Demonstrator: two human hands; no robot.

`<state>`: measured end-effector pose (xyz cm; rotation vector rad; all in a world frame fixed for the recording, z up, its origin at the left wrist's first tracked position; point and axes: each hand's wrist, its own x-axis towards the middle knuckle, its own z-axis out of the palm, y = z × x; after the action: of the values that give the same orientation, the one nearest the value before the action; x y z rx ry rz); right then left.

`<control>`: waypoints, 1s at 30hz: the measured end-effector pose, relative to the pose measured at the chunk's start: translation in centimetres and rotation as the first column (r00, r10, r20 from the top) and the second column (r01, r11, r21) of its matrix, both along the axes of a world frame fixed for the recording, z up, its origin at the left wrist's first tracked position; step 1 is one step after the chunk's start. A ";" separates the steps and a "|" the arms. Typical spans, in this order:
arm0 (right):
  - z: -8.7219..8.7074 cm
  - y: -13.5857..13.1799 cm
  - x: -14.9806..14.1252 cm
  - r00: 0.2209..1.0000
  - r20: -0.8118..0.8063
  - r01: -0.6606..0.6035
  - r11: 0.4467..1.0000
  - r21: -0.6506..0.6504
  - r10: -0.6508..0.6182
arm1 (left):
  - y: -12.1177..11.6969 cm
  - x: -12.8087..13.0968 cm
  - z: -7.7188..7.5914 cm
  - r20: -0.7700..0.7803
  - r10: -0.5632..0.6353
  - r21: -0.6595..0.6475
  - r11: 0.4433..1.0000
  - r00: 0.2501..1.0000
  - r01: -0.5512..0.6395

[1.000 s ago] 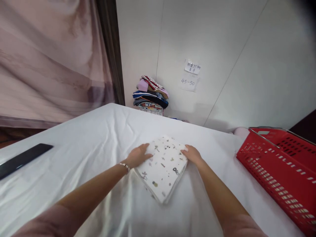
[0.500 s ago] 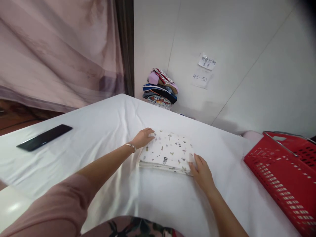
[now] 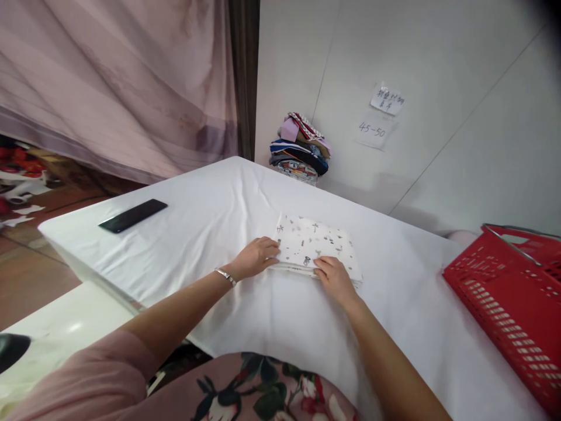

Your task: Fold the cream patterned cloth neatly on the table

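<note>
A folded white cloth (image 3: 316, 244) with small printed motifs lies flat near the middle of the white-covered table (image 3: 210, 222). My left hand (image 3: 256, 257) rests at its near left corner, fingers curled against the edge. My right hand (image 3: 333, 277) lies on its near edge, fingers laid over the fold. A thin bracelet sits on my left wrist.
A red plastic basket (image 3: 508, 304) stands at the table's right. A black phone (image 3: 132, 215) lies near the left edge. A pile of folded clothes (image 3: 300, 149) sits at the far corner by the wall, under two paper notes (image 3: 379, 117). A pink curtain hangs at left.
The folded cloth has been turned and slid away from me and left. Both hands have come to its near edge. The camera has swung left, showing more floor.
</note>
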<state>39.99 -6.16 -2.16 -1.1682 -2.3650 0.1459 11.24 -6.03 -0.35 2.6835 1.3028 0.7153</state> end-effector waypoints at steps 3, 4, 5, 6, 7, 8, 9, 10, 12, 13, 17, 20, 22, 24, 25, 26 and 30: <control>-0.3 0.0 0.3 1.000 0.004 -0.013 1.000 -0.002 0.013 | -0.1 0.2 0.7 -0.062 -0.037 0.017 0.999 0.997 0.038; -0.4 0.0 0.4 1.000 0.002 -0.020 1.000 -0.004 0.020 | -0.1 0.3 0.9 -0.081 -0.037 0.021 0.999 0.996 0.039; -0.4 -0.1 0.5 1.000 -0.004 -0.026 1.000 -0.006 0.026 | -0.1 0.5 1.2 -0.102 -0.037 0.028 0.999 0.994 0.040; -0.5 -0.1 0.5 0.999 -0.015 -0.028 1.000 -0.008 0.028 | -0.1 0.6 1.4 -0.122 -0.034 0.039 0.998 0.992 0.039; -0.5 -0.2 0.5 0.999 -0.033 -0.025 1.000 -0.012 0.024 | -0.1 0.8 1.6 -0.136 -0.023 0.058 0.998 0.990 0.031; -0.5 -0.2 0.5 0.998 -0.055 -0.015 1.000 -0.022 0.014 | -0.2 0.9 1.8 -0.142 -0.006 0.082 0.996 0.990 0.018; -0.6 -0.2 0.5 0.997 -0.079 0.000 0.999 -0.035 -0.003 | -0.3 1.1 1.9 -0.140 0.016 0.110 0.994 0.990 0.000; -0.6 -0.2 0.5 0.994 -0.104 0.016 0.999 -0.051 -0.021 | -0.4 1.3 2.0 -0.132 0.039 0.135 0.991 0.991 -0.021; -0.6 -0.4 0.5 0.989 -0.139 0.038 0.996 -0.077 -0.049 | -0.8 1.7 1.9 -0.127 0.059 0.153 0.987 0.990 -0.039; -0.6 -0.5 0.5 0.987 -0.149 0.044 0.996 -0.082 -0.056 | -1.1 1.8 1.7 -0.134 0.055 0.143 0.989 0.989 -0.036; -0.2 -1.1 0.7 0.989 -0.141 0.038 0.997 -0.074 -0.048 | -1.8 2.0 0.4 -0.158 0.050 0.064 0.997 0.986 -0.040; 0.3 -1.5 1.6 0.993 -0.108 0.048 0.997 -0.054 -0.053 | -1.9 1.7 0.0 -0.133 0.065 0.038 0.997 0.989 -0.060; 0.4 -1.6 2.8 0.992 -0.096 0.078 0.996 -0.030 -0.081 | -1.8 1.5 0.1 -0.112 0.058 0.022 0.998 0.992 -0.056; 0.1 -1.5 4.3 0.991 -0.080 0.106 0.994 -0.002 -0.106 | -1.7 1.3 0.3 -0.102 0.049 0.005 0.999 0.994 -0.048; -0.2 -1.5 5.0 0.991 -0.067 0.113 0.994 0.013 -0.112 | -1.6 1.2 0.4 -0.105 0.043 -0.002 0.999 0.994 -0.043; -0.4 -1.4 5.7 0.992 -0.053 0.117 0.993 0.027 -0.115 | -1.6 1.1 0.5 -0.112 0.036 -0.006 0.999 0.993 -0.037; -1.4 -1.6 7.5 0.991 -0.029 0.130 0.989 0.064 -0.129 | -1.1 1.0 1.0 -0.154 -0.024 -0.026 0.999 0.988 0.020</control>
<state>47.47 -7.74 -3.56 -1.2761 -2.2467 0.0381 12.24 -7.15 0.62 2.7774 1.3023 0.4950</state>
